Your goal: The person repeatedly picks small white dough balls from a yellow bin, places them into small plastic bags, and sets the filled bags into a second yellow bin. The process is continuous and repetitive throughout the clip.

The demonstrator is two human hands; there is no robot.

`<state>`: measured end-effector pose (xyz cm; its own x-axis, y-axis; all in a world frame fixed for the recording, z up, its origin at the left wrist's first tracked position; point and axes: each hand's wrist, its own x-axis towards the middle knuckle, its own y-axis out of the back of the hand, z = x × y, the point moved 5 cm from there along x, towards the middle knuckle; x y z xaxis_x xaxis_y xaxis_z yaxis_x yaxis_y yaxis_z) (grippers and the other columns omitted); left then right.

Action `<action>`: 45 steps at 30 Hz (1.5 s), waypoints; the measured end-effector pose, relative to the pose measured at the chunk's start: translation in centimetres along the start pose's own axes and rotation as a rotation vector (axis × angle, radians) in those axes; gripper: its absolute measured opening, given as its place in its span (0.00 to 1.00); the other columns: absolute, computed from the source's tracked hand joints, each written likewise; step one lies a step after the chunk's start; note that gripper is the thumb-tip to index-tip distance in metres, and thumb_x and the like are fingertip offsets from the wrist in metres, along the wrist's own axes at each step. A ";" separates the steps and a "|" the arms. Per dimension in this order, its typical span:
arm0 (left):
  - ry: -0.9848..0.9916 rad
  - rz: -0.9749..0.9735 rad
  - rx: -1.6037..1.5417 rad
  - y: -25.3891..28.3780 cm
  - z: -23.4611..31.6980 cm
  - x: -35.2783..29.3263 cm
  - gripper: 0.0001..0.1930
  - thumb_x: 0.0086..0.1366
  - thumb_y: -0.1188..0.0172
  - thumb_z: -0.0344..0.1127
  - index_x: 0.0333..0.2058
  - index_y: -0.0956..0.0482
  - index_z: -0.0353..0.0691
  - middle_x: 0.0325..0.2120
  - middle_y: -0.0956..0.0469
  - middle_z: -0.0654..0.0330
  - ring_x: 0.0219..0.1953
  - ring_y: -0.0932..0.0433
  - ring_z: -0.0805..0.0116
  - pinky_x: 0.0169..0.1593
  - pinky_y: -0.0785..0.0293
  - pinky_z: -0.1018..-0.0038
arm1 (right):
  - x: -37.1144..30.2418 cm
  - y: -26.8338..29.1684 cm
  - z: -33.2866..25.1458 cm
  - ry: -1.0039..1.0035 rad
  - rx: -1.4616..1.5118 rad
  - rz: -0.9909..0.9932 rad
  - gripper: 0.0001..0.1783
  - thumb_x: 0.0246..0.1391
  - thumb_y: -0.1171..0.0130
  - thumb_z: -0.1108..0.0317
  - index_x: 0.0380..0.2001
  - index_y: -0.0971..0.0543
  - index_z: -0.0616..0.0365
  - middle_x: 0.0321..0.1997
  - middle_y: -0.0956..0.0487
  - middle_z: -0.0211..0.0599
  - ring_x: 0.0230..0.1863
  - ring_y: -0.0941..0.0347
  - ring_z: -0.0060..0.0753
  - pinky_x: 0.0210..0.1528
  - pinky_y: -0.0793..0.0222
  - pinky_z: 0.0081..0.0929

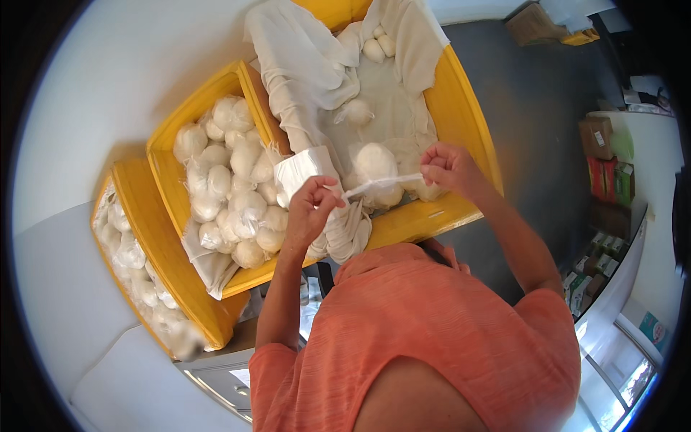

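Note:
My left hand [311,210] and my right hand [450,170] each pinch one end of a clear plastic bag [385,181], its mouth pulled into a thin taut strip between them. In the bag, or right behind it, sits a round white dough-like ball [375,161]; which of the two I cannot tell. This is over the near end of a large yellow crate [464,108] lined with pale cloth [299,65]. Beside my left hand lies a white stack [302,170] of what look like plastic bags. One more bagged ball [355,111] lies farther in.
Several bare white balls [373,50] rest in the crate's far end. On the left, a smaller yellow crate [162,144] holds many bagged balls, and another yellow crate [144,209] beside it holds more. Boxes [597,137] stand at the far right above the grey floor [533,93].

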<state>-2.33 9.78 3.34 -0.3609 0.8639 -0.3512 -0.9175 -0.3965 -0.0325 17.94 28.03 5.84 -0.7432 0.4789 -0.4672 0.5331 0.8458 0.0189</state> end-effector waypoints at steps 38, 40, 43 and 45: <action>0.072 -0.204 1.283 2.4 0.1 48.4 0.53 0.42 0.30 0.42 0.64 0.55 0.47 0.64 0.53 0.54 0.50 0.28 0.52 0.49 0.29 0.64 | 43.9 18.2 -2.5 0.298 -1.225 0.172 0.05 0.40 0.48 0.76 0.24 0.23 0.59 0.25 0.23 0.47 0.31 0.24 0.49 0.32 0.29 0.39; 0.068 -0.245 1.334 1.4 -0.8 49.6 0.57 0.39 0.29 0.44 0.64 0.58 0.48 0.64 0.53 0.55 0.50 0.28 0.52 0.48 0.29 0.64 | 40.2 18.5 -4.1 0.351 -1.141 0.158 0.04 0.37 0.48 0.77 0.22 0.25 0.61 0.22 0.25 0.49 0.29 0.26 0.51 0.30 0.31 0.40; 0.082 -0.278 1.457 1.9 -5.3 49.9 0.60 0.36 0.27 0.45 0.64 0.59 0.50 0.61 0.44 0.54 0.48 0.26 0.52 0.47 0.28 0.63 | 33.3 19.2 -7.7 0.479 -0.854 0.189 0.04 0.34 0.48 0.79 0.20 0.28 0.63 0.20 0.29 0.51 0.27 0.29 0.53 0.28 0.35 0.41; 0.182 -0.369 1.509 2.8 -7.7 49.1 0.52 0.38 0.29 0.44 0.62 0.50 0.47 0.53 0.33 0.50 0.47 0.25 0.51 0.46 0.27 0.64 | 29.2 19.9 -8.8 0.508 -0.768 0.219 0.06 0.33 0.48 0.81 0.21 0.27 0.62 0.20 0.29 0.49 0.26 0.30 0.52 0.27 0.35 0.37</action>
<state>-21.28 48.69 -21.18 -0.1645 0.7473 -0.6438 -0.3004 0.5838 0.7543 3.30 60.92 0.31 -0.8415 0.5377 0.0532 0.4045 0.5617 0.7217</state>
